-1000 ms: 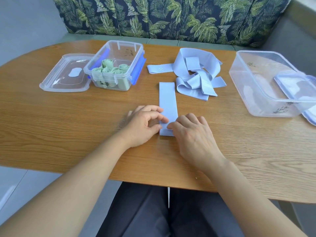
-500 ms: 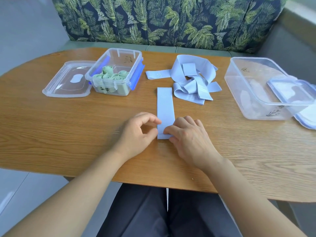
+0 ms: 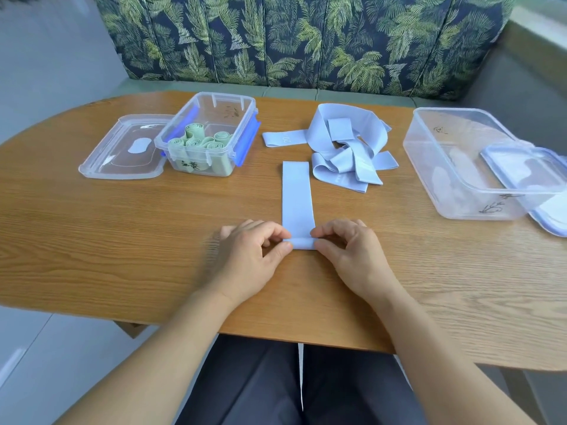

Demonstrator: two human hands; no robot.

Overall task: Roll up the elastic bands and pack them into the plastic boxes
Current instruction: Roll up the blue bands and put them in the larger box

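A light blue elastic band (image 3: 297, 200) lies flat on the wooden table (image 3: 122, 228), running away from me. Its near end is folded over into a small first turn. My left hand (image 3: 248, 259) pinches the left side of that fold, and my right hand (image 3: 352, 256) pinches the right side. A loose pile of several more blue bands (image 3: 343, 148) lies behind. A small clear box (image 3: 211, 133) at the back left holds several rolled green bands (image 3: 199, 141). A larger clear box (image 3: 454, 161) stands at the right with no bands in it.
The small box's clear lid (image 3: 122, 148) lies flat to its left. Another lid (image 3: 527, 176) leans on the large box at the right edge. A leaf-patterned bench back (image 3: 300, 41) runs behind the table. The table's front edge is close to my lap.
Both hands have shifted from pressing the band's near end to pinching its two sides, and the end is now folded over into a first turn. The camera has tilted slightly.
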